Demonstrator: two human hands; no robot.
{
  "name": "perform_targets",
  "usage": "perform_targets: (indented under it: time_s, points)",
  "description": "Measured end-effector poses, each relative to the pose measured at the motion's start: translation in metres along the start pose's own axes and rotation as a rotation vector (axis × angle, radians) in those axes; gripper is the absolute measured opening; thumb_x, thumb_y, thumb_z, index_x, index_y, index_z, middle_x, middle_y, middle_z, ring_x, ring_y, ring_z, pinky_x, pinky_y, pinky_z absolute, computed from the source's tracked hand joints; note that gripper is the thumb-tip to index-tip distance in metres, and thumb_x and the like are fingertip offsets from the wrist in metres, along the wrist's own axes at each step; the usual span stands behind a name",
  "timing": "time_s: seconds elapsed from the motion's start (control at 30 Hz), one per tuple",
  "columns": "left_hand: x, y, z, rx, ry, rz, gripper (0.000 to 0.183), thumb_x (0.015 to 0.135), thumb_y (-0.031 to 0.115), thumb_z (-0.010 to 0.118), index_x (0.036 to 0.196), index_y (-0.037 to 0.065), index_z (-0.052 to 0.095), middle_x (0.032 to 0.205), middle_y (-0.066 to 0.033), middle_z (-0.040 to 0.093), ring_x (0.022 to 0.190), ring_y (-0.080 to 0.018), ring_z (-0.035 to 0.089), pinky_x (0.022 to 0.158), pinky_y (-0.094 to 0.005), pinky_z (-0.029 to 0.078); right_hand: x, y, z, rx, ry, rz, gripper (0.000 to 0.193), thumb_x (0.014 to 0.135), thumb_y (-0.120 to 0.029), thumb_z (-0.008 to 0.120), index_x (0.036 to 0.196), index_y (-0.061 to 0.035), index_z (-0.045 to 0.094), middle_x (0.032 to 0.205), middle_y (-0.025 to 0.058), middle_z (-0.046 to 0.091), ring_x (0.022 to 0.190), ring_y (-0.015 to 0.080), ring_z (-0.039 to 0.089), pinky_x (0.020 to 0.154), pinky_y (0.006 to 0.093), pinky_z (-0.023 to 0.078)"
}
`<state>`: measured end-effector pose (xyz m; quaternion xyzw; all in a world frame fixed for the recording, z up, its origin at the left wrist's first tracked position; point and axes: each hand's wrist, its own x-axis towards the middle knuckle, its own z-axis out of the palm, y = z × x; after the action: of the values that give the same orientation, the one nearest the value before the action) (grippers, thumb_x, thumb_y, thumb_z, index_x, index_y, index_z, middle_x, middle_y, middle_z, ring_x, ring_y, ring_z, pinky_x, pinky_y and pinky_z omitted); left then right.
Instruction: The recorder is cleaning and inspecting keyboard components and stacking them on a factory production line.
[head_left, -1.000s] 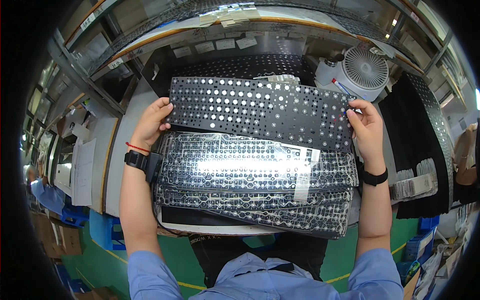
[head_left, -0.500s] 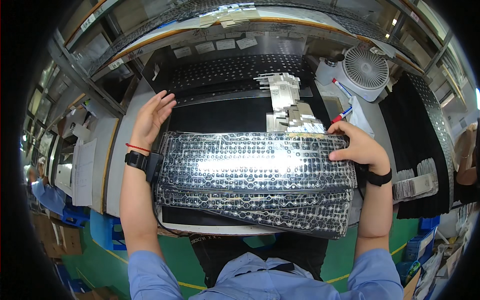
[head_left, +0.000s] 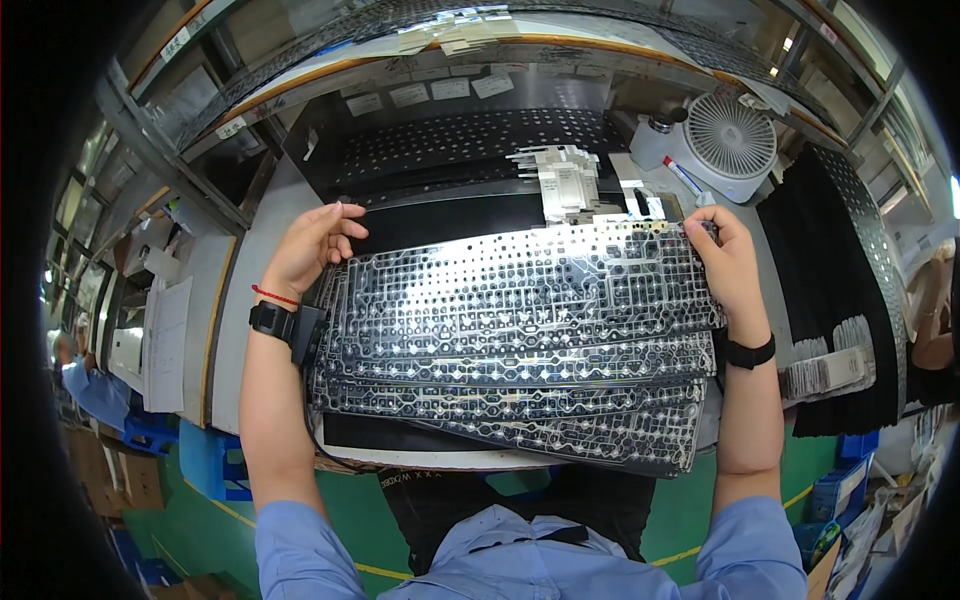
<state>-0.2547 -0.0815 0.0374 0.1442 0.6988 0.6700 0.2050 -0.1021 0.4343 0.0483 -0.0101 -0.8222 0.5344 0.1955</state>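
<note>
A fanned stack of keyboard membrane sheets (head_left: 520, 420), clear plastic with silver traces over black, lies on the bench before me. The top membrane sheet (head_left: 520, 295) sits higher than those below, tilted with its right end farther from me. My right hand (head_left: 725, 255) pinches its far right corner between thumb and fingers. Near its far left corner is my left hand (head_left: 318, 245), fingers loosely bent and apart; whether they touch the edge is hard to tell. Just beyond the sheet, silver-grey flat tails (head_left: 570, 185) form a pile, partly covered by it.
A white fan (head_left: 730, 140) stands at the back right beside a red-and-white marker (head_left: 683, 177). A black perforated panel (head_left: 450, 140) rises behind the work area, under a shelf (head_left: 560, 50). Dark sheets (head_left: 830, 260) with grey tails hang over the right side.
My right hand has closed on the top sheet's corner and moved away from me, shifting the sheet over the tails. My left hand has come lower, its fingers more bent.
</note>
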Motion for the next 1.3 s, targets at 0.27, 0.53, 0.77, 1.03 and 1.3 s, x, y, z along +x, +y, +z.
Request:
perform_targets:
  time_s: [0.27, 0.53, 0.77, 1.03, 1.3]
  points:
    - [-0.003, 0.005, 0.023, 0.082, 0.07, -0.013, 0.034, 0.098, 0.024, 0.058, 0.123, 0.001, 0.06, 0.089, 0.0007, 0.065, 0.067, -0.0019, 0.05, 0.058, -0.0149, 0.039, -0.001, -0.001, 0.002, 0.144, 0.066, -0.024, 0.01, 0.095, -0.012, 0.063, 0.095, -0.0022, 0.061, 0.079, -0.0047, 0.058, 0.068, 0.0013, 0.049, 0.061, 0.0183, 0.039]
    - [-0.003, 0.001, 0.016, 0.104, -0.001, -0.035, 0.022, 0.092, 0.018, 0.065, 0.109, 0.004, 0.064, 0.082, 0.0058, 0.061, 0.066, -0.0026, 0.049, 0.061, -0.0159, 0.039, -0.001, -0.002, 0.002, 0.172, 0.105, -0.018, 0.011, 0.096, -0.013, 0.062, 0.096, -0.0021, 0.06, 0.08, -0.0038, 0.059, 0.069, 0.0013, 0.051, 0.061, 0.018, 0.04]
    - [0.002, -0.003, 0.01, 0.09, 0.105, 0.071, 0.009, 0.096, 0.016, 0.06, 0.094, 0.008, 0.064, 0.077, 0.0075, 0.061, 0.057, 0.0006, 0.047, 0.052, -0.0148, 0.036, -0.003, -0.011, 0.006, 0.406, 0.062, 0.026, 0.014, 0.098, -0.013, 0.059, 0.103, -0.0002, 0.059, 0.085, 0.0002, 0.064, 0.073, 0.0025, 0.055, 0.067, 0.0183, 0.043]
    - [0.003, 0.0, 0.014, -0.006, 0.222, 0.128, 0.012, 0.098, 0.019, 0.057, 0.096, 0.009, 0.063, 0.076, 0.008, 0.06, 0.057, 0.0015, 0.047, 0.05, -0.0147, 0.034, -0.003, -0.008, 0.004, 0.379, -0.078, 0.069, 0.016, 0.1, -0.014, 0.055, 0.102, 0.0011, 0.06, 0.082, -0.0017, 0.064, 0.072, 0.0009, 0.054, 0.067, 0.0173, 0.042]
    - [0.004, -0.004, 0.007, -0.071, 0.216, 0.138, 0.017, 0.1, 0.024, 0.054, 0.094, 0.01, 0.061, 0.068, 0.0078, 0.055, 0.054, -0.0006, 0.043, 0.049, -0.0174, 0.032, -0.002, -0.007, 0.003, 0.333, -0.02, 0.029, 0.016, 0.099, -0.015, 0.057, 0.095, -0.0003, 0.062, 0.076, -0.0055, 0.059, 0.067, -0.0009, 0.048, 0.062, 0.017, 0.038]
